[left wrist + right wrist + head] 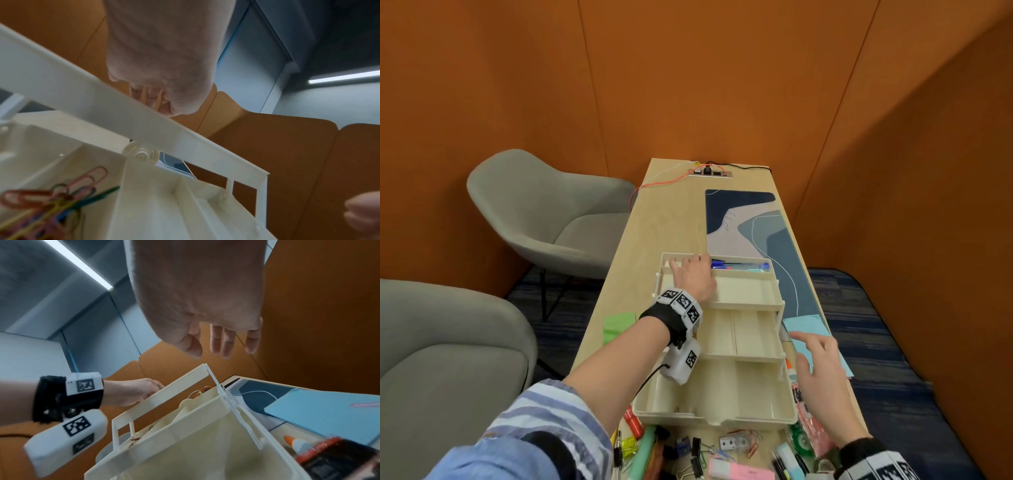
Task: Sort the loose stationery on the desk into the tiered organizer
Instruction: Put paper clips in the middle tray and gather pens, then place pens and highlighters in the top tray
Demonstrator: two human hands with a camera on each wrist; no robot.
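The cream tiered organizer (722, 419) (102, 91) (164, 431) stands opened out mid-desk. My left hand (693, 277) (156, 95) (139, 392) lies over the left of its top tier, fingers loosely bent, tips hidden behind the rim; nothing shows in them. Blue pens (739, 265) lie in that tier. Coloured paper clips (51, 199) sit in a lower compartment. My right hand (815, 356) (222, 340) hovers empty with spread fingers above a light blue sheet (808, 325) (329, 412) right of the organizer. Loose binder clips, clips and erasers (709, 452) crowd the near edge.
A glue bottle (789, 366) (296, 443) lies between the organizer and the blue sheet. Green sticky notes (618, 323) sit at the desk's left edge. A patterned desk mat (756, 222) covers the far right. Two grey chairs (544, 212) stand left of the desk.
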